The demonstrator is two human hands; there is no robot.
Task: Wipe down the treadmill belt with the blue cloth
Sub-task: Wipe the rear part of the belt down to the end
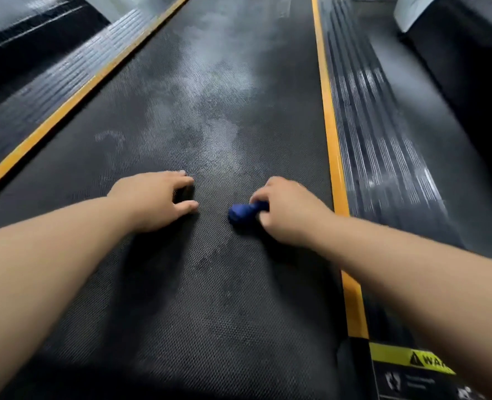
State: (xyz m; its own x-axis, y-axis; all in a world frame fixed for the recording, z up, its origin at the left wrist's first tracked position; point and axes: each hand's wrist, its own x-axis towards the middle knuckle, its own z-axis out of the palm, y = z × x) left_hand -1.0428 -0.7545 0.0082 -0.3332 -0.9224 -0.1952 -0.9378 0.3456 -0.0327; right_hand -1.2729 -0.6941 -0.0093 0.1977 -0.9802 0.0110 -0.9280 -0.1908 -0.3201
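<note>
The black textured treadmill belt runs away from me, with pale dusty smears along its middle. My right hand grips a bunched blue cloth and holds it down on the belt, right of centre. Only the cloth's left end shows past my fingers. My left hand rests on the belt a short way left of the cloth, fingers spread with their tips on the surface, holding nothing.
Yellow stripes edge the belt on both sides. Ribbed black side rails lie outside them. A yellow warning label sits on the right rail near me. Pale frame uprights stand at the far corners.
</note>
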